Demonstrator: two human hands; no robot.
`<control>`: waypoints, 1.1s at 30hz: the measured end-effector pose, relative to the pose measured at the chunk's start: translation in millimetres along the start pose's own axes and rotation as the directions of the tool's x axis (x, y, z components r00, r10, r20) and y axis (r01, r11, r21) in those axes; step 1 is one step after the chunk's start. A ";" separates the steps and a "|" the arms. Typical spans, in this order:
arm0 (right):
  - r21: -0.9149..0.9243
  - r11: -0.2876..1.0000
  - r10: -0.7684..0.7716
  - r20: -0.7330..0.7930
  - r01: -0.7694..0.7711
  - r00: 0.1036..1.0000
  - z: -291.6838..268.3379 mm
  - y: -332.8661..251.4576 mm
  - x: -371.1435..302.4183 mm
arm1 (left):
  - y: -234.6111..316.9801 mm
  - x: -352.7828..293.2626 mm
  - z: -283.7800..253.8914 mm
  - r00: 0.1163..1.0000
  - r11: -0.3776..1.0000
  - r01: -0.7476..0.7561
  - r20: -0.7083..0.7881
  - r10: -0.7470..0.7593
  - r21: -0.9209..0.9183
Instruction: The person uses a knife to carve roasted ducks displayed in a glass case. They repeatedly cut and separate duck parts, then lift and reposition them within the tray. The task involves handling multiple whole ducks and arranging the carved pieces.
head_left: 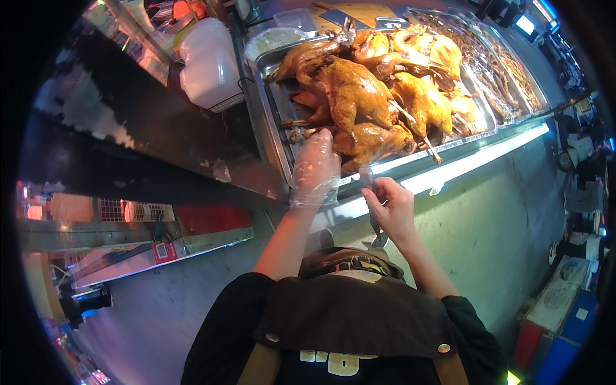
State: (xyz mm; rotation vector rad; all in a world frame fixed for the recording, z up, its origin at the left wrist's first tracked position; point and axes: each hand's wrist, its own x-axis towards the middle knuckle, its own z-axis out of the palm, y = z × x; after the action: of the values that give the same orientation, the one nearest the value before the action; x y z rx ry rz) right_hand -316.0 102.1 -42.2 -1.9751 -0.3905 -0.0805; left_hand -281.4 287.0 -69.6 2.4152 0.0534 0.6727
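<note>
Whole golden-brown roast birds [359, 90] lie piled in a metal tray [273, 138] in front of me; whether chicken or duck I cannot tell. A clear plastic glove covers my left hand [316, 168], closed at the near left end of the front roast bird [375, 144]; its fingertips are partly hidden. My bare right hand [391, 204], by the tray's near edge, pinches a narrow flat grey tool [366, 178] between thumb and fingers. The upper end of this tool reaches toward the front bird, and its exact kind is unclear.
Right of the birds are trays of dark cooked food [481, 58] under clear covering. Stacked clear plastic containers [208, 64] stand at the left, beyond a dark slanted panel [141, 115]. A cleaver [343, 18] rests on a wooden board [372, 11] at the back.
</note>
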 end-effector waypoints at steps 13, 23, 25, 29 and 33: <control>-0.187 0.976 0.121 0.018 -0.115 0.993 18.3 -25.2 29.7 | 7.3 -0.3 -16.3 0.994 0.920 0.096 0.090 -0.066 -0.381; -0.002 0.853 0.513 0.189 -0.522 0.837 16.9 -46.4 40.3 | 7.3 0.7 -12.2 0.998 0.944 0.063 0.009 -0.063 -0.324; 0.083 0.802 0.558 0.248 -0.591 0.792 15.5 -40.9 44.9 | 12.4 -1.4 -12.6 0.996 0.930 0.083 -0.005 -0.091 -0.358; 0.099 0.769 0.586 0.283 -0.631 0.759 16.2 -40.5 52.5 | 5.8 -2.1 -8.7 0.996 0.908 0.065 -0.023 -0.081 -0.414; 0.095 0.783 0.568 0.294 -0.615 0.769 15.5 -40.6 54.3 | 8.4 -1.2 -13.3 0.996 0.878 0.076 -0.009 -0.090 -0.473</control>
State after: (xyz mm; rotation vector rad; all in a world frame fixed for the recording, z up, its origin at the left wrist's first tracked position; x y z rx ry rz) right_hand -279.1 144.0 -0.8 -1.8368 0.0903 0.6030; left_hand -289.9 287.5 -56.3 1.9202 0.0038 0.6016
